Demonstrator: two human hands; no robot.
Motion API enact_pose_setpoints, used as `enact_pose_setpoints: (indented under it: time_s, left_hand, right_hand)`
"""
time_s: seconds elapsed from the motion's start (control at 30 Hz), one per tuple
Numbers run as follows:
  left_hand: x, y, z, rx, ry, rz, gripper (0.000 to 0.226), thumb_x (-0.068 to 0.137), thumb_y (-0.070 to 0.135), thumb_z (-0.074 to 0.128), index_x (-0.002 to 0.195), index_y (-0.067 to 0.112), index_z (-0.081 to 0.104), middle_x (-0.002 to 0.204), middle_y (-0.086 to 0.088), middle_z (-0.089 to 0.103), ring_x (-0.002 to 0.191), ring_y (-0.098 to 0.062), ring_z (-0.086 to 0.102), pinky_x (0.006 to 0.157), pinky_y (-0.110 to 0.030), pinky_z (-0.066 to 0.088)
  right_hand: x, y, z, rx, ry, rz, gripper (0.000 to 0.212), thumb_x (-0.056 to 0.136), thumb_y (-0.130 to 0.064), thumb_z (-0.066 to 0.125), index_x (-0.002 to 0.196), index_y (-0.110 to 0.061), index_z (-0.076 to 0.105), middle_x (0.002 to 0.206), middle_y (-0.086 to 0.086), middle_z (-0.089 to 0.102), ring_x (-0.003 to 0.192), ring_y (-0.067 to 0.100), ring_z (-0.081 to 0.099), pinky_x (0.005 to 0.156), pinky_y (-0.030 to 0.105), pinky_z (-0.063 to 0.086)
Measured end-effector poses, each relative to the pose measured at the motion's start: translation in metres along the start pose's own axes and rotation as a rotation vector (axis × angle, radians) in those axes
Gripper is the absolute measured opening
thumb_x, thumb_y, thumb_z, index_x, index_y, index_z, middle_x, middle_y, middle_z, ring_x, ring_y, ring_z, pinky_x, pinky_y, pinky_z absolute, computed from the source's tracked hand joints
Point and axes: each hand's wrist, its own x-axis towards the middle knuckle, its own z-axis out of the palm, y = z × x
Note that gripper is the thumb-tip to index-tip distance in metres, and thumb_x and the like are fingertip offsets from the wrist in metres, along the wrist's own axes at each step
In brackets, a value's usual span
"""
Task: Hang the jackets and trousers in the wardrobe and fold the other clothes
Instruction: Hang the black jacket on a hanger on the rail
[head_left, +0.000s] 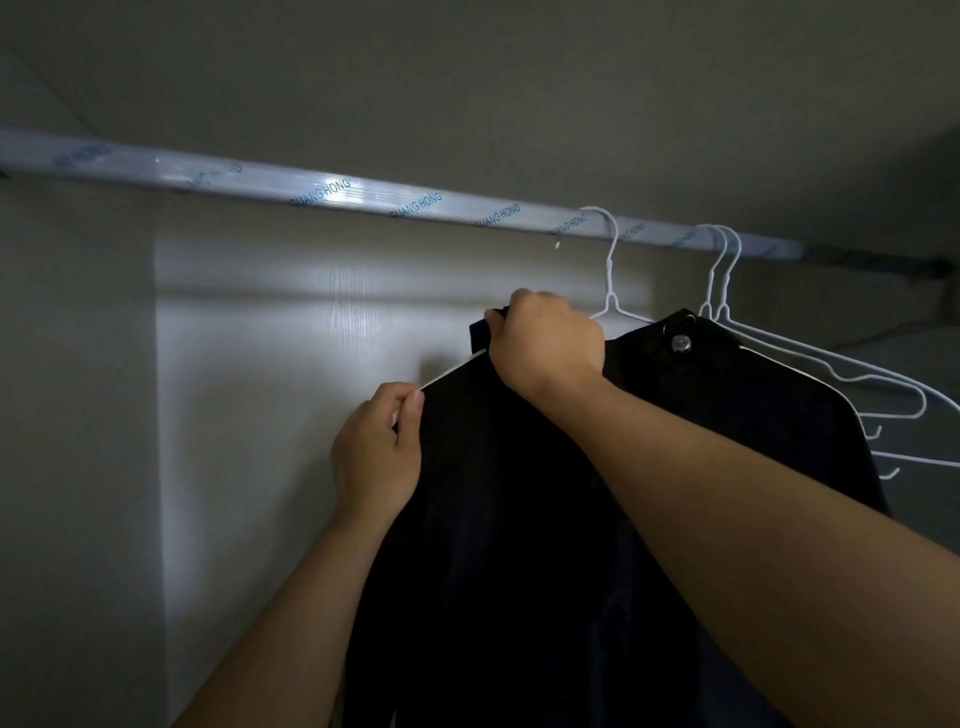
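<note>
You're looking into a dim wardrobe with a pale wood-grain back panel (260, 364). Nearest you, your left hand (376, 452) pinches the bare end of a thin white wire hanger (452, 370) between thumb and fingers. Just above and right of it, your right hand (545, 348) is clenched on the top edge of a dark navy garment with a metal button (519, 519), which drapes over that hanger. Beyond your right hand, the hanger's hook sits on a film-wrapped silver rail (363, 189). Two empty white wire hangers (727, 291) hang further right.
</note>
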Motion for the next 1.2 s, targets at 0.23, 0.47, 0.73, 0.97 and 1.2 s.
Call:
enact_pose_setpoints:
  time_s: [0.23, 0.47, 0.73, 0.97, 1.2]
  left_hand:
    - [0.014, 0.000, 0.004, -0.285, -0.131, -0.239, 0.039, 0.104, 0.033, 0.043, 0.067, 0.022, 0.049, 0.063, 0.011, 0.051, 0.059, -0.006, 0.047, 0.058, -0.028, 0.036]
    - [0.051, 0.030, 0.003, -0.115, -0.394, -0.461, 0.030, 0.096, 0.015, 0.045, 0.093, -0.006, 0.066, 0.102, -0.023, 0.068, 0.096, -0.036, 0.063, 0.081, -0.046, 0.050]
    - [0.094, 0.099, 0.025, -0.142, -0.710, -0.520, 0.082, 0.098, 0.072, 0.026, 0.135, 0.008, 0.060, 0.134, -0.009, 0.062, 0.122, -0.026, 0.059, 0.110, -0.043, 0.043]
    - [0.120, 0.109, 0.047, -0.206, -1.125, -0.674, 0.034, 0.094, 0.043, 0.058, 0.106, 0.017, 0.076, 0.105, -0.012, 0.073, 0.087, -0.026, 0.071, 0.089, -0.039, 0.056]
    - [0.128, 0.120, 0.046, 0.024, -1.295, -0.656, 0.019, 0.076, 0.023, 0.071, 0.071, 0.008, 0.080, 0.093, -0.017, 0.077, 0.076, -0.032, 0.076, 0.068, -0.037, 0.060]
  right_hand:
    - [0.008, 0.006, -0.003, -0.123, -0.092, 0.018, 0.020, 0.099, -0.034, 0.049, 0.100, -0.018, 0.060, 0.095, 0.006, 0.049, 0.071, 0.028, 0.045, 0.054, 0.031, 0.025]
    - [-0.005, 0.026, -0.013, -0.059, 0.010, -0.085, 0.057, 0.097, -0.065, 0.038, 0.100, -0.017, 0.069, 0.106, 0.004, 0.059, 0.090, 0.031, 0.058, 0.078, 0.040, 0.046]
    - [-0.005, 0.110, -0.053, 0.088, 0.380, 0.126, 0.024, 0.089, -0.035, 0.042, 0.094, -0.017, 0.057, 0.106, 0.012, 0.060, 0.094, 0.036, 0.056, 0.076, 0.041, 0.041]
    - [0.018, 0.174, -0.080, -0.011, -0.427, 0.556, 0.062, 0.105, -0.050, 0.036, 0.142, -0.003, 0.051, 0.147, 0.022, 0.050, 0.131, 0.039, 0.051, 0.104, 0.040, 0.041]
    - [0.030, 0.188, -0.092, 0.399, -0.914, 0.725, 0.046, 0.094, -0.051, 0.062, 0.097, -0.008, 0.077, 0.101, 0.016, 0.077, 0.097, 0.036, 0.074, 0.100, 0.055, 0.052]
